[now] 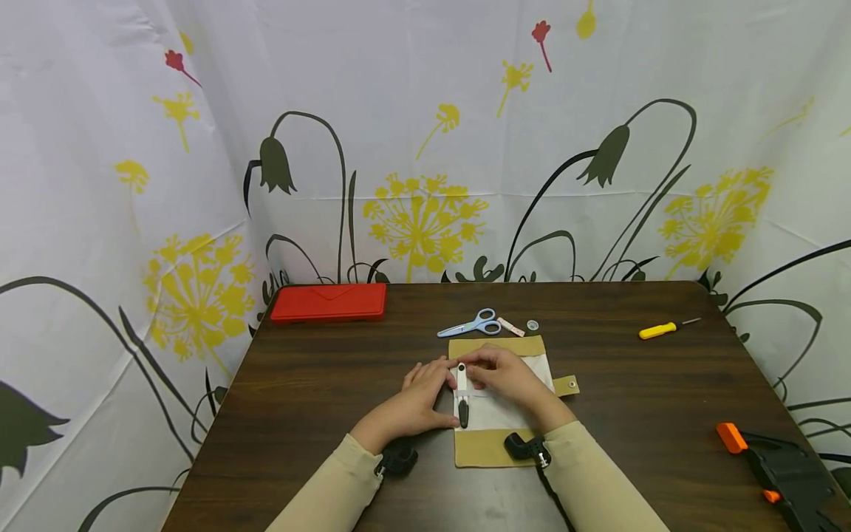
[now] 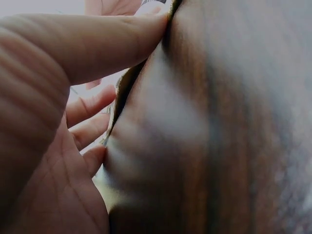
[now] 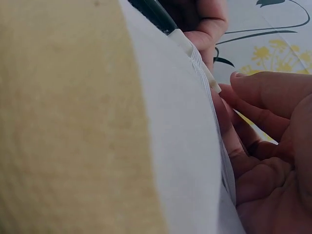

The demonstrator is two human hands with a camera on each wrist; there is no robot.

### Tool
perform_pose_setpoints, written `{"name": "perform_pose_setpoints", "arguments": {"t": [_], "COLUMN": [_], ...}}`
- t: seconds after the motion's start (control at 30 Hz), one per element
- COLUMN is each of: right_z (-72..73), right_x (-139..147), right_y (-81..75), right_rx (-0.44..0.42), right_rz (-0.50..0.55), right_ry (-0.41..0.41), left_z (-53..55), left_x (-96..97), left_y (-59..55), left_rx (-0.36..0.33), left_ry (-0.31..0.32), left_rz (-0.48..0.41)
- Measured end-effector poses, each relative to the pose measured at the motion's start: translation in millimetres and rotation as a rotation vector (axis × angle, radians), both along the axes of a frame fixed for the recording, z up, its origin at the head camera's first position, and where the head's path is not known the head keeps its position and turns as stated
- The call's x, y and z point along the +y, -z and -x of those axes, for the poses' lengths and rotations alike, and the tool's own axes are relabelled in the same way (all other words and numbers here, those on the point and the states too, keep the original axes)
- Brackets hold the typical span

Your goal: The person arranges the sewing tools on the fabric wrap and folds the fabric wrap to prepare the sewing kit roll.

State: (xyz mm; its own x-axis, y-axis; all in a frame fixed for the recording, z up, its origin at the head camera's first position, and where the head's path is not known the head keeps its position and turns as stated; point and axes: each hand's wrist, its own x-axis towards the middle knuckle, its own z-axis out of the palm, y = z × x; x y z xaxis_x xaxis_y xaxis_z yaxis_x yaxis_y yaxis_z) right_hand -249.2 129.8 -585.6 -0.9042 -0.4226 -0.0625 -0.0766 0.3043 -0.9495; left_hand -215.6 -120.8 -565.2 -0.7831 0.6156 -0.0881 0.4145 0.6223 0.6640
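Observation:
A tan fabric case [image 1: 505, 448] with a white lining [image 1: 495, 414] lies unfolded on the table, its snap tab [image 1: 566, 386] sticking out to the right. On the lining's left side is a slim white tool with a dark lower part [image 1: 463, 410], crossed by a white elastic band [image 3: 197, 66]. My left hand [image 1: 415, 403] rests along the case's left edge, thumb and fingers spread against it. Over the tool's upper end is my right hand [image 1: 508, 377]. In the right wrist view its fingertips touch the band and lining, while the thumb [image 3: 261, 87] stands apart from the tool.
Beyond the case lie light-blue scissors [image 1: 475, 325], a small pale strip [image 1: 510, 327] and a little round disc [image 1: 532, 325]. A red box [image 1: 329, 303] sits back left. Rightward are a yellow-handled screwdriver [image 1: 660, 330] and a black-and-orange tool [image 1: 784, 473].

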Motion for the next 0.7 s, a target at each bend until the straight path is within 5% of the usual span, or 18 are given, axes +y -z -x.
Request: {"name": "perform_pose_setpoints", "arguments": {"t": [0.17,0.43,0.7], "right_z": [3.5,6.4,2.7], "right_x": [2,11,25], "right_y": [4.7,13.5,-2.0], "right_rx": [-0.049,-0.067,0.163], "right_rz": [0.129,0.589,0.781], "right_ry": [0.024,0.143,0.582], "left_z": [1.8,0.6,-0.7], "left_x": [0.7,2.2,2.1], "left_y": [0.6,-1.6,-1.3], "left_rx": [0.005,-0.002,-0.018], "left_ry": [0.004,-0.002,-0.002], "left_rz": [0.0,0.007,0.027]}}
